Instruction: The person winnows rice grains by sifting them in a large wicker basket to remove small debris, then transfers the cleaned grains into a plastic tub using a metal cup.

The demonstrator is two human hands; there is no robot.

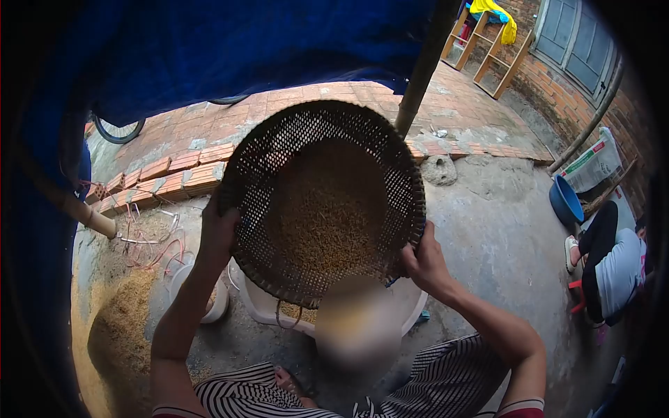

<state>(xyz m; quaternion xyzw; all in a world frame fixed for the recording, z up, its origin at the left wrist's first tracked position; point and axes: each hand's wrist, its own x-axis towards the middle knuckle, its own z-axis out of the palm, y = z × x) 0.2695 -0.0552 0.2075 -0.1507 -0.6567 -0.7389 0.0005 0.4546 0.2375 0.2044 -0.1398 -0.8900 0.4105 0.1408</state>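
A round woven bamboo sieve (pixel 251 188) is held up in front of me, tilted so its inside faces me. Brown grain (pixel 327 237) lies in the middle and lower part of it. My left hand (pixel 221 230) is closed on the sieve's left rim, its fingers mostly hidden behind the weave. On the lower right rim my right hand (pixel 423 261) grips with the thumb toward me. Below the sieve sits a wide whitish tub (pixel 416 306) with some grain in it. A blurred patch covers part of the tub and the sieve's lower edge.
A white bucket (pixel 217 306) stands at the left, near a heap of grain or husks (pixel 125 320). Stacked bricks (pixel 171 174), a pole (pixel 421 76) and a blue tarp (pixel 230 42) lie beyond. At right, a seated person (pixel 617 272) is near a blue basin (pixel 564 200).
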